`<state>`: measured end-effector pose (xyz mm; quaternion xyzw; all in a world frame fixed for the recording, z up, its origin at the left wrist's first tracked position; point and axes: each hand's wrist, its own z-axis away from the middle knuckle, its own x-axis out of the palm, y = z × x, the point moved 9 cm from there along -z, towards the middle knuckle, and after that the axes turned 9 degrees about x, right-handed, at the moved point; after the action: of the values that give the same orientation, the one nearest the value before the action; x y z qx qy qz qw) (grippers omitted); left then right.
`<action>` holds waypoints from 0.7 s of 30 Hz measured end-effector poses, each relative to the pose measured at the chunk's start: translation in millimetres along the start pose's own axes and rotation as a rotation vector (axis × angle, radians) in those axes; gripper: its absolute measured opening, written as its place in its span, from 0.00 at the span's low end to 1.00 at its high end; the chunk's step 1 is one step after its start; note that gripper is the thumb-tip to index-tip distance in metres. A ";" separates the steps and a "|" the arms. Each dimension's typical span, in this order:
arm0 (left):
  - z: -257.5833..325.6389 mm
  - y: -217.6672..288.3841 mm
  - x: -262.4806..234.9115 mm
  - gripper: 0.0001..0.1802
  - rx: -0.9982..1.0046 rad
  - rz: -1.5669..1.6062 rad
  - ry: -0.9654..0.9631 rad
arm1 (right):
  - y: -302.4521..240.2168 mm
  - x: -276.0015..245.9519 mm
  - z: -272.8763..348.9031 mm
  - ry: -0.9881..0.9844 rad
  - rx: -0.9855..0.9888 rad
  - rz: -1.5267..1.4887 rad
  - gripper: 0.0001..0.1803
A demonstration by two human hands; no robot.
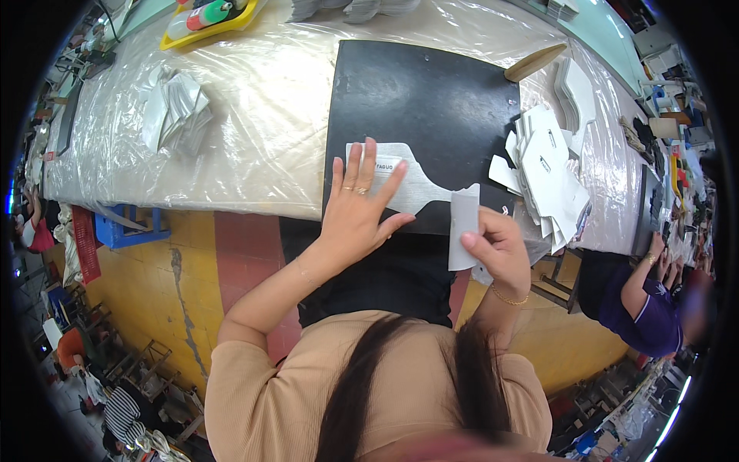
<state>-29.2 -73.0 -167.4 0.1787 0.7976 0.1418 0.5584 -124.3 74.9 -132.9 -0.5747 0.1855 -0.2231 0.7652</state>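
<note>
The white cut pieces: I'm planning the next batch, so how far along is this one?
Done: cannot tell; a loose heap of white cut pieces lies right of the black mat. In hand: the left hand presses a grey shaped piece flat while the right hand holds a small pale strip. Left: another stack waits untouched.

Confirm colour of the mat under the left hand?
Black mat, clearest in the head view; the left hand presses a grey cut piece onto it.

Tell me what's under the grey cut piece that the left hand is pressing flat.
A black mat lies under the grey cut piece, on the plastic-covered table. The left hand covers the piece's left end, so that part stays hidden.
</note>
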 end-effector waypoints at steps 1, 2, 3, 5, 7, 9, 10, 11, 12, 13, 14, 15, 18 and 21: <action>3.8 1.8 -10.2 0.36 -0.002 0.106 0.086 | 2.6 6.1 -1.2 -0.026 0.020 0.019 0.16; 8.4 3.9 -19.6 0.35 -0.004 0.214 0.169 | 4.9 13.1 -2.2 -0.054 0.034 0.035 0.16; 13.6 10.4 -21.3 0.31 0.012 0.308 0.150 | 6.5 19.8 -3.7 -0.064 0.032 0.060 0.17; 25.5 6.8 9.2 0.29 -0.283 0.992 0.002 | 9.9 35.7 -9.2 -0.090 0.013 0.158 0.18; 35.9 19.4 31.7 0.29 -0.541 1.654 0.029 | 9.2 54.1 -10.9 -0.139 -0.046 0.233 0.16; 36.5 16.2 29.3 0.29 -0.529 1.464 0.036 | 11.7 65.1 -9.1 -0.197 -0.026 0.272 0.10; 36.0 13.7 27.1 0.29 -0.522 1.371 0.038 | 10.9 67.8 -8.4 -0.197 -0.034 0.303 0.09; 41.1 9.5 33.6 0.25 -0.638 1.396 -0.007 | 7.3 59.7 -9.0 -0.110 -0.048 0.296 0.10; 41.3 6.6 32.6 0.23 -0.664 1.429 -0.008 | 3.3 51.0 -8.6 -0.031 -0.062 0.298 0.12; 42.0 3.3 30.6 0.21 -0.691 1.462 -0.007 | -2.7 43.2 -7.8 0.058 -0.106 0.286 0.13; 44.5 -0.8 30.4 0.20 -0.754 1.480 -0.017 | -5.5 33.5 -7.2 0.183 -0.107 0.374 0.14; 42.2 -1.0 24.9 0.18 -0.744 1.551 0.043 | -12.0 23.2 -3.7 0.320 -0.136 0.446 0.15; 38.3 -1.3 17.2 0.18 -0.752 1.589 0.048 | -7.2 10.4 -3.0 0.409 -0.006 0.448 0.17; 30.1 -10.4 4.8 0.18 -0.721 1.488 0.127 | 15.7 16.0 -8.5 0.179 0.277 0.447 0.14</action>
<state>-3.7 -79.4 -186.0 0.4615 0.4064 0.7311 0.2956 -113.6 62.9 -150.7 -0.3874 0.3425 -0.1217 0.8472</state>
